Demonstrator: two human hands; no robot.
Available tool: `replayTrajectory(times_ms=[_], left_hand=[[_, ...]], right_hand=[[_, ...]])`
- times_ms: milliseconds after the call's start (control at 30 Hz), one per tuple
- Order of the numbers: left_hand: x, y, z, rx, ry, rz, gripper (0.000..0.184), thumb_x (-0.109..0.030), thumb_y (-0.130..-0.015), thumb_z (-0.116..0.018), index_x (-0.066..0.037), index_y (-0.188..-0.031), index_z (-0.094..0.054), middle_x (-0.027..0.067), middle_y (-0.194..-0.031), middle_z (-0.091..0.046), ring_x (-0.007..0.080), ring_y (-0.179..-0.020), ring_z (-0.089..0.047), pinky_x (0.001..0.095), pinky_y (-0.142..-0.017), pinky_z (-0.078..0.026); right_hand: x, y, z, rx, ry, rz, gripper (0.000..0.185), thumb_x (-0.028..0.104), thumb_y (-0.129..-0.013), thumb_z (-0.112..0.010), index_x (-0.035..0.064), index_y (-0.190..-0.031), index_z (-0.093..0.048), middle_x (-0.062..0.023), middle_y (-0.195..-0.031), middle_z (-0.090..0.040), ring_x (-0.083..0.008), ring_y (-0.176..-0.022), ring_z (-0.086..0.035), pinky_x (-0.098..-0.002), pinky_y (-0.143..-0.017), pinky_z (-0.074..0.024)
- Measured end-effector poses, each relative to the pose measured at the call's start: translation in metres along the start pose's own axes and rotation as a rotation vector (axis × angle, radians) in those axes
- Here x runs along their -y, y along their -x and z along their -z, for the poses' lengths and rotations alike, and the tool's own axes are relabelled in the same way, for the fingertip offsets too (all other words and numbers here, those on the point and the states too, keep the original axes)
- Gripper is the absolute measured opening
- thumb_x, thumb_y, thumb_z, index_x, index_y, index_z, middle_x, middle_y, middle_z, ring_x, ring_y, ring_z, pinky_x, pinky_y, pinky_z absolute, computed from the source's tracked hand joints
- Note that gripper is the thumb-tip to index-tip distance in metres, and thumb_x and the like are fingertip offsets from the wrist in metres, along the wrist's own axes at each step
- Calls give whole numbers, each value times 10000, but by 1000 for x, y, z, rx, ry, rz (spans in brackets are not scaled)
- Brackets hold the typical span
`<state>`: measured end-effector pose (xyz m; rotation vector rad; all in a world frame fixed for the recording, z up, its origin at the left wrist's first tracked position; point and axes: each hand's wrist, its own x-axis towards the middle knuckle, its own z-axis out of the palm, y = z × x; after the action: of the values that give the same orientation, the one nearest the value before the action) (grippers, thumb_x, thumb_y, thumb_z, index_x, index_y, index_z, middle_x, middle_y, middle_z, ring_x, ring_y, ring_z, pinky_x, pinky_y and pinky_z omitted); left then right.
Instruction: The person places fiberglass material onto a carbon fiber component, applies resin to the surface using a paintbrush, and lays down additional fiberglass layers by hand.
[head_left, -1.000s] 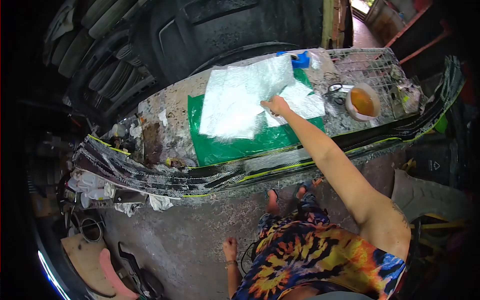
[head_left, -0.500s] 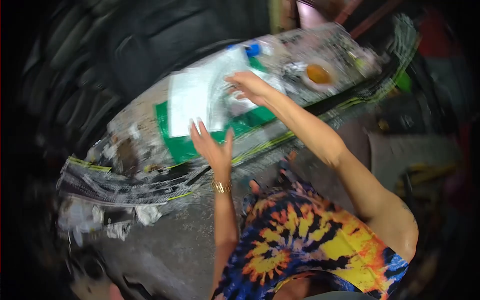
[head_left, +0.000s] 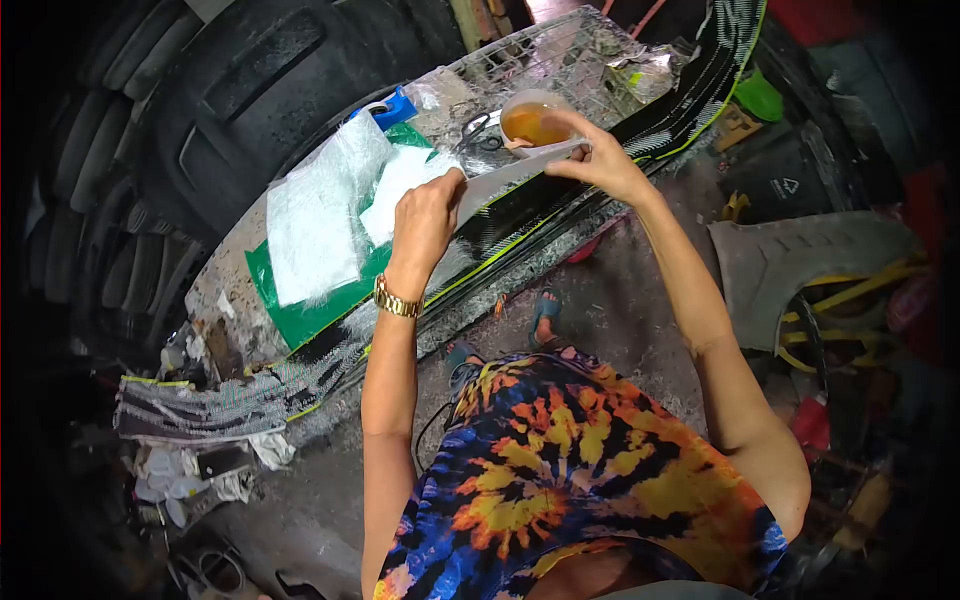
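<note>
A narrow strip of white fibreglass mat (head_left: 512,177) is stretched between my hands, above the long black curved part with yellow-green edging (head_left: 500,225). My left hand (head_left: 425,222) is closed on its near end, with a gold watch on the wrist. My right hand (head_left: 607,165) pinches the far end between thumb and fingers. Larger white fibreglass sheets (head_left: 315,230) lie on a green sheet (head_left: 290,322) left of my left hand. Just behind the strip stands a tub of amber liquid (head_left: 535,120), partly covered by my right fingers. Scissors (head_left: 480,128) lie beside the tub.
A blue tape dispenser (head_left: 390,108) sits at the bench's back edge. Crumpled foil (head_left: 640,78) lies at the far right end. Large black moulded parts (head_left: 270,100) stand behind the bench. A grey panel (head_left: 800,265) and scraps (head_left: 180,475) lie around the floor.
Both hands have left the white sheets and moved right and apart. A strip is now held taut between them. The camera view has shifted too.
</note>
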<state>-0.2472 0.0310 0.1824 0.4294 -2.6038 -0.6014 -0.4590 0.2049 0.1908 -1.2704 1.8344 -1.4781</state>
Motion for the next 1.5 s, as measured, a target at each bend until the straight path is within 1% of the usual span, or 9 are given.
replayTrajectory(times_ms=[67,200,233,367,567,733,900,1233,1500], left_hand=[[-9,-12,-4,102,93,36,137,-144,-844,-611,-31,-912,-573,177,-778,-640,361,-731,-614,418,-631,-456],[36,14,-25,352,175,239,215,-186,-789,-686,-12,-881,-599,178,-679,-607,328,-639,-597,412,-611,-445],[53,32,-40,327,324,319,208,-186,-796,-695,2,-810,-608,117,-600,-550,194,-544,-502,349,-559,-404],[68,87,-81,84,599,599,269,-197,-805,-719,12,-703,-585,-21,-589,-465,41,-590,-361,256,-515,-310],[79,132,-136,-142,581,797,268,-164,-805,-712,14,-668,-567,16,-582,-566,63,-541,-460,258,-500,-370],[72,125,-159,-164,190,807,291,-199,-773,-718,29,-652,-583,92,-552,-565,125,-490,-487,323,-485,-380],[54,116,-174,-224,15,856,292,-246,-765,-706,24,-709,-609,197,-661,-609,381,-603,-575,451,-556,-423],[38,110,-181,-264,-144,842,278,-222,-782,-698,16,-713,-573,203,-700,-612,399,-670,-584,469,-598,-442],[38,109,-183,-246,-169,862,253,-197,-790,-693,7,-710,-567,195,-706,-622,390,-674,-595,469,-601,-450]], right_hand=[[-21,-9,23,116,142,-168,183,137,-838,-651,10,-969,-655,-7,-715,-601,-51,-590,-513,-215,-542,-427],[-58,-13,43,138,11,-183,214,200,-842,-656,8,-935,-645,13,-634,-562,-44,-511,-501,-203,-437,-385],[-71,-13,46,187,-23,-218,210,190,-843,-651,7,-946,-641,14,-628,-555,-46,-512,-509,-200,-441,-389],[-98,-2,35,293,-42,-284,184,198,-839,-654,16,-870,-662,17,-645,-580,-48,-521,-515,-202,-451,-394],[-156,17,-3,319,122,-129,220,190,-826,-642,-28,-832,-625,-107,-637,-600,-168,-574,-579,-329,-585,-450],[-167,20,-2,244,251,-157,226,188,-808,-659,-26,-864,-615,-215,-827,-618,-399,-808,-593,-414,-691,-455],[-182,20,2,157,395,-33,195,181,-814,-653,-1,-857,-597,-189,-831,-600,-404,-816,-579,-446,-692,-450],[-181,27,5,-21,646,73,187,195,-817,-649,59,-815,-520,-131,-829,-558,-371,-778,-587,-467,-633,-472],[-193,22,6,99,764,-23,219,245,-824,-647,60,-826,-532,-149,-758,-635,-375,-729,-622,-481,-617,-489]])
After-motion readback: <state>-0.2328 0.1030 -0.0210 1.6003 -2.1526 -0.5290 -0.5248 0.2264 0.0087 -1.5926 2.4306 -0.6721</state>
